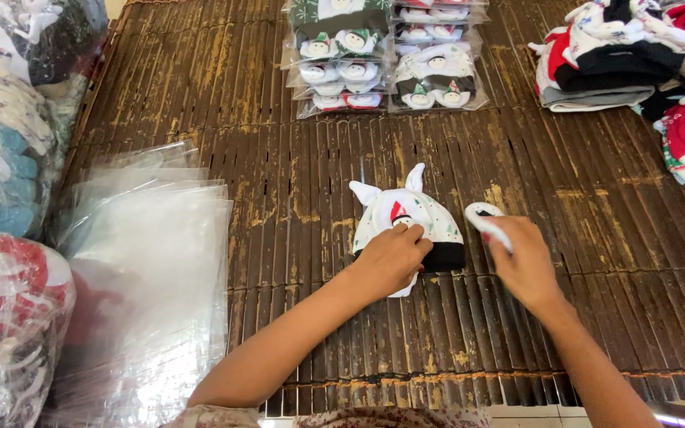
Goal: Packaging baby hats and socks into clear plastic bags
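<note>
We press our left hand (392, 257) flat on the white baby hat (406, 218) at mat centre; our right hand (523, 261), at three o'clock, pinches a small white piece (485, 220). Packed hats (386, 59) sit at twelve; empty bags (148, 261) at nine, so this one remains unbagged.

Clear plastic bags (148, 261) are lying stacked on the left of the dark slatted mat (279, 198). Packed hats (386, 55) are sitting in two piles at the top. Folded clothes (620, 59) are piling up at right, and stuffed sacks (9, 119) are crowding the left edge.
</note>
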